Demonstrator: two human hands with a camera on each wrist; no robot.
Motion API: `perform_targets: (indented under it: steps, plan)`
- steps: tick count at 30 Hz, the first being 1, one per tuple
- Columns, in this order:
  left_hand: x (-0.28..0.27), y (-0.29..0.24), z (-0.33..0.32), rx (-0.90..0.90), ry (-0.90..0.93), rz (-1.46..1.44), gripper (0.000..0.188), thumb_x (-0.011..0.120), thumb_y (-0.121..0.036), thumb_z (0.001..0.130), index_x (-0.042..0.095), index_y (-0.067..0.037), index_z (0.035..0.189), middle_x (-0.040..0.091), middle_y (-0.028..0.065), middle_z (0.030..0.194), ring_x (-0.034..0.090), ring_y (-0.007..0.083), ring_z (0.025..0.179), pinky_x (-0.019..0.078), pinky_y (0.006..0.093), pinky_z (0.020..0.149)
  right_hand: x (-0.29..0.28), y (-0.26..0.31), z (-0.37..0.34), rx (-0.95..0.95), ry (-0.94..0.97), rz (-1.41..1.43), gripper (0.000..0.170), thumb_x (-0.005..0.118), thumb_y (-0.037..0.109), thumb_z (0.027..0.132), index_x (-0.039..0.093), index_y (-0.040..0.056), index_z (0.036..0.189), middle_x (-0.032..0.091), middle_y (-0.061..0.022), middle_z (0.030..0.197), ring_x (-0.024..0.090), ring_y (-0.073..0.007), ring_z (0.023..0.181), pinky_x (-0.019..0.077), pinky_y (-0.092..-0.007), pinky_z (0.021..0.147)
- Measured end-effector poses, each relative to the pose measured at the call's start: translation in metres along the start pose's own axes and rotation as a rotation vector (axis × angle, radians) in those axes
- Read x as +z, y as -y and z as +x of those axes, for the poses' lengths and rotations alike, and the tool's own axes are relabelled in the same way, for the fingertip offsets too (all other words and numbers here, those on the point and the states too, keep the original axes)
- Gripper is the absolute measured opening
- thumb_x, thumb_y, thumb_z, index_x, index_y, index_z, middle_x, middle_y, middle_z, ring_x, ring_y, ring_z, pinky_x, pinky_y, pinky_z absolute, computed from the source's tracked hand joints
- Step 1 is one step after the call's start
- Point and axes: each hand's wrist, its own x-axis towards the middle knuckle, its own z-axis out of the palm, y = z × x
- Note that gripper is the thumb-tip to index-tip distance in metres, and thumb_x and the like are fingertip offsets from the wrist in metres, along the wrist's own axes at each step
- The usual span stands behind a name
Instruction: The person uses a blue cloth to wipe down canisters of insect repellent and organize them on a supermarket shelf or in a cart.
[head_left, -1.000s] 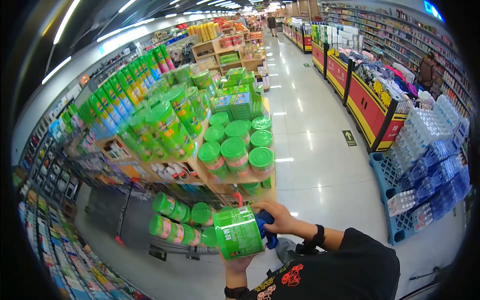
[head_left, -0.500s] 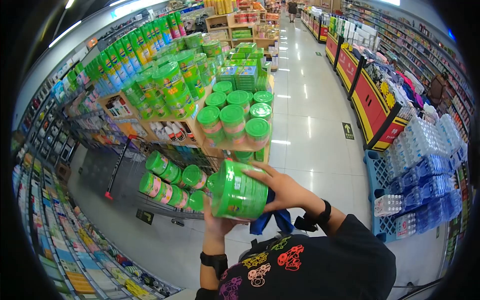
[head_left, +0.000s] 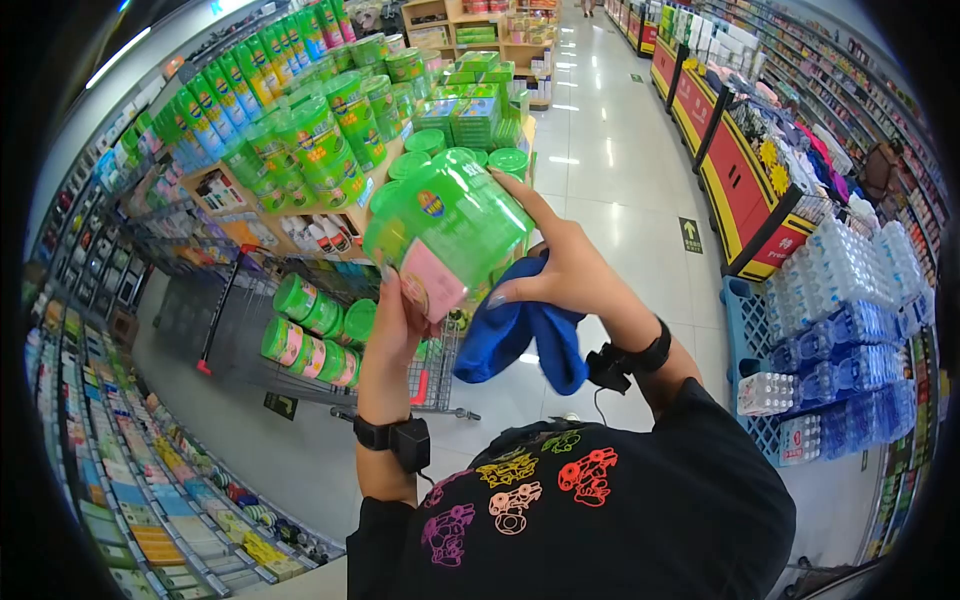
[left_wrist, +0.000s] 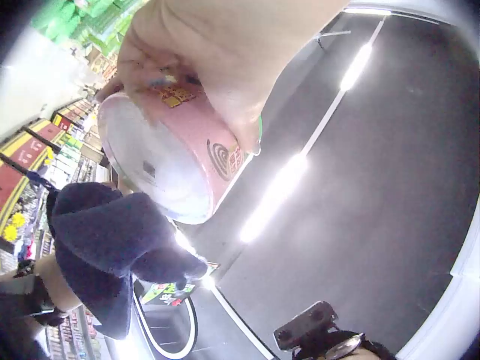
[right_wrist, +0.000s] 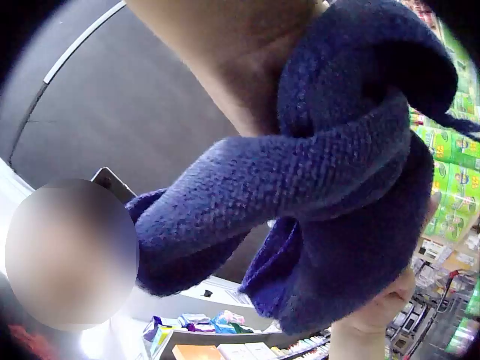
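Observation:
My left hand [head_left: 396, 325] grips a green-and-pink mosquito-coil canister [head_left: 440, 225] low on its side, fingers and thumb around the pink band. The canister is tilted, held up in front of the display. In the left wrist view, its pale round base [left_wrist: 161, 169] and a printed coil show. My right hand [head_left: 562, 262] holds a bunched blue cloth [head_left: 510, 335], its upper fingers at the canister's right end. Knitted folds of the cloth fill much of the right wrist view, hiding most of the right fingers.
A shopping cart [head_left: 235, 320] with several similar canisters [head_left: 297, 296] stands at lower left. Behind the held canister, a wooden display [head_left: 372, 205] bears stacked canisters and spray cans [head_left: 225, 95]. Bottled-water packs [head_left: 845, 340] stand on a blue pallet [head_left: 742, 330] at right.
Both hands have raised the canister up and to the left, turning it so that its logo and pink label show. More of the blue cloth hangs in view below the right hand.

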Motion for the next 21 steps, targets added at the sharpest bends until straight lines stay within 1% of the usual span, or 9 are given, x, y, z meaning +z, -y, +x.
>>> perform_targets:
  steps: [3, 5, 7, 12, 14, 16, 17, 19, 21]
  plan:
    - [0.005, -0.001, 0.010, -0.016, 0.071, -0.094, 0.062, 0.024, -0.060, 0.092, 0.044, -0.009, 0.121, 0.063, 0.0040, 0.085, 0.051, 0.0061, 0.053, 0.0333, 0.0181, 0.036, -0.024, 0.006, 0.003, 0.058, 0.154, 0.021, 0.114, 0.085, 0.037, 0.051, 0.022, 0.0153, 0.143, 0.057, -0.0175, 0.116, 0.061, -0.0241, 0.076, 0.0487, -0.0297, 0.067]
    - [0.012, -0.005, 0.015, -0.090, 0.034, -0.170, 0.067, 0.021, -0.064, 0.090, 0.044, -0.010, 0.123, 0.063, 0.0046, 0.084, 0.045, 0.0058, 0.044, 0.0309, 0.0180, 0.034, -0.033, 0.001, 0.004, 0.129, 0.239, 0.037, 0.115, 0.084, 0.034, 0.051, 0.018, 0.0166, 0.144, 0.058, -0.0198, 0.112, 0.054, -0.0276, 0.075, 0.0457, -0.0329, 0.069]
    - [0.011, -0.002, 0.022, -0.149, 0.068, -0.225, 0.070, 0.019, -0.066, 0.089, 0.044, -0.011, 0.124, 0.063, 0.0061, 0.084, 0.041, 0.0054, 0.038, 0.0294, 0.0180, 0.032, -0.042, 0.006, 0.006, 0.238, 0.326, 0.095, 0.112, 0.083, 0.025, 0.055, 0.016, 0.0167, 0.144, 0.052, -0.0228, 0.122, 0.053, -0.0395, 0.108, 0.0447, -0.0398, 0.086]
    - [0.023, 0.001, 0.039, -0.172, 0.180, -0.188, 0.072, 0.018, -0.067, 0.088, 0.036, -0.014, 0.134, 0.064, 0.0130, 0.095, 0.033, 0.0041, 0.030, 0.0294, 0.0184, 0.028, -0.046, -0.016, 0.009, 0.103, 0.190, -0.070, 0.109, 0.081, 0.025, 0.056, 0.017, 0.0188, 0.144, 0.061, -0.0233, 0.100, 0.060, -0.0394, 0.086, 0.0472, -0.0410, 0.075]
    - [0.041, -0.005, 0.043, -0.147, 0.164, -0.168, 0.076, 0.015, -0.067, 0.088, 0.031, -0.010, 0.136, 0.056, 0.0151, 0.114, 0.053, 0.0164, 0.072, 0.0453, 0.0227, 0.047, -0.050, -0.023, 0.010, 0.142, 0.172, -0.116, 0.106, 0.080, 0.027, 0.057, 0.019, 0.0200, 0.143, 0.063, -0.0220, 0.084, 0.060, -0.0402, 0.077, 0.0470, -0.0406, 0.070]
    - [0.057, -0.010, 0.049, -0.109, 0.118, -0.149, 0.074, 0.015, -0.064, 0.089, 0.025, -0.011, 0.139, 0.054, 0.0157, 0.121, 0.063, 0.0200, 0.086, 0.0514, 0.0250, 0.051, -0.053, -0.032, 0.011, 0.113, 0.151, -0.120, 0.105, 0.080, 0.028, 0.058, 0.018, 0.0196, 0.143, 0.063, -0.0216, 0.082, 0.060, -0.0396, 0.076, 0.0469, -0.0410, 0.069]
    - [0.065, -0.010, 0.053, -0.084, 0.078, -0.144, 0.071, 0.017, -0.062, 0.090, 0.022, -0.013, 0.141, 0.055, 0.0153, 0.119, 0.064, 0.0174, 0.079, 0.0496, 0.0251, 0.046, -0.054, -0.036, 0.011, 0.098, 0.139, -0.124, 0.105, 0.080, 0.029, 0.059, 0.018, 0.0193, 0.143, 0.063, -0.0214, 0.081, 0.060, -0.0393, 0.075, 0.0468, -0.0412, 0.068]
    - [0.076, -0.008, 0.061, -0.015, 0.017, -0.131, 0.067, 0.021, -0.059, 0.092, 0.018, -0.017, 0.143, 0.053, 0.0151, 0.121, 0.061, 0.0179, 0.085, 0.0497, 0.0299, 0.053, -0.058, -0.041, 0.011, 0.146, 0.139, -0.122, 0.109, 0.082, 0.028, 0.057, 0.017, 0.0190, 0.144, 0.064, -0.0201, 0.086, 0.061, -0.0360, 0.075, 0.0473, -0.0370, 0.069]
    - [0.084, -0.004, 0.071, 0.072, -0.029, -0.123, 0.065, 0.023, -0.056, 0.092, 0.017, -0.017, 0.144, 0.047, 0.0154, 0.129, 0.053, 0.0239, 0.112, 0.0534, 0.0393, 0.076, -0.063, -0.047, 0.011, 0.181, 0.144, -0.104, 0.113, 0.083, 0.028, 0.055, 0.014, 0.0177, 0.144, 0.063, -0.0202, 0.092, 0.062, -0.0355, 0.077, 0.0479, -0.0347, 0.071]
